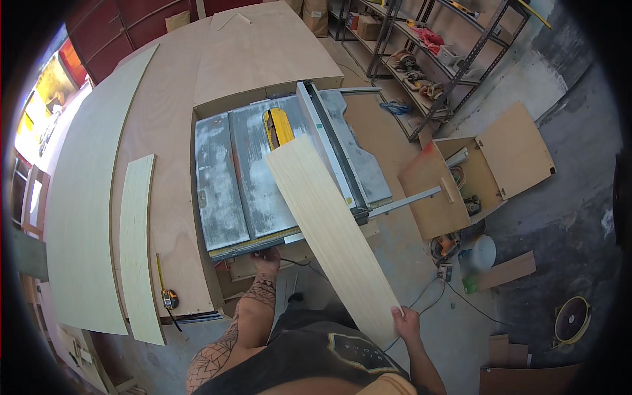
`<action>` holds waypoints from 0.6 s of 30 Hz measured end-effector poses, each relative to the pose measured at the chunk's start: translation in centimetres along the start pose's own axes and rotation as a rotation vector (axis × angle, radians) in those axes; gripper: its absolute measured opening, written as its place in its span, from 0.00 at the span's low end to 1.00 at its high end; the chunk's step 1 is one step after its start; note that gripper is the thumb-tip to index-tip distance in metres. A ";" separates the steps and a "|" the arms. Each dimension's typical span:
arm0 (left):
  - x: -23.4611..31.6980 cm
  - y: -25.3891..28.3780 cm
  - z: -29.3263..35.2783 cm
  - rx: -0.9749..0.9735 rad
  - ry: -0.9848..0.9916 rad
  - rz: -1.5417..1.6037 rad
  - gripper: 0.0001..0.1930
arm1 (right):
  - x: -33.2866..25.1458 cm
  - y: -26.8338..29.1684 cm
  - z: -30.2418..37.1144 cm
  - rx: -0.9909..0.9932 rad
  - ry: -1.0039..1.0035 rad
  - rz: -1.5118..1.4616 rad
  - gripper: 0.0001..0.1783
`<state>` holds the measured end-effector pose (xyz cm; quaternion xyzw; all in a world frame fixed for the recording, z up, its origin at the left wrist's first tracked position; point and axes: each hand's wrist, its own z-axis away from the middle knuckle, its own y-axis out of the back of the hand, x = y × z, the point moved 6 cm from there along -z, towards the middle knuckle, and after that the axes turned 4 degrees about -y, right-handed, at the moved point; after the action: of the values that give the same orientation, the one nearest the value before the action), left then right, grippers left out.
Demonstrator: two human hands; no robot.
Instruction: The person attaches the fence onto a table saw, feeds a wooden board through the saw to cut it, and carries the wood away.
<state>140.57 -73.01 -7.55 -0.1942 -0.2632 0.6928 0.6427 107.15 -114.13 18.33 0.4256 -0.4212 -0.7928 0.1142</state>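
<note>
My right hand (pixel 406 322) grips the near end of a long, pale wooden board (pixel 339 243), thumb on top. The board slants away to the left, its far end lying on the metal top of a table saw (pixel 220 178). That far end is close to the yellow blade insert (pixel 281 128), left of the long rip fence (pixel 322 141). Below the saw's front edge, my left hand (pixel 266 259) touches the front of the machine. Its fingers are mostly hidden under the edge, so I cannot see what they hold.
A big plywood worktable (pixel 174 230) surrounds the saw's left and far sides. On it lie a wide panel (pixel 92 191), a narrower strip (pixel 138 243) and a tape measure (pixel 170 299). An open wooden cabinet (pixel 454 184) stands right, near metal shelving (pixel 454 79). Cables (pixel 471 303) cross the floor.
</note>
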 end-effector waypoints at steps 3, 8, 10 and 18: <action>1.4 3.5 -1.6 0.037 0.121 -0.114 0.21 | 0.3 0.7 -0.5 -0.073 -0.003 0.061 0.37; -1.0 2.1 1.1 -0.009 0.229 -0.237 0.26 | 3.6 -0.2 2.0 -0.096 -0.071 0.062 0.39; 1.9 2.2 0.6 -0.099 0.198 -0.228 0.27 | 4.5 -1.1 2.5 -0.153 -0.101 0.006 0.38; -1.1 -6.6 15.7 -0.805 -0.133 -2.021 0.26 | 7.1 -5.5 4.5 -0.140 -0.226 -0.109 0.38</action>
<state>136.36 -75.70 8.76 -0.0465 -0.5431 -0.2833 0.7891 100.31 -112.02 11.28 0.3469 -0.3511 -0.8682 0.0521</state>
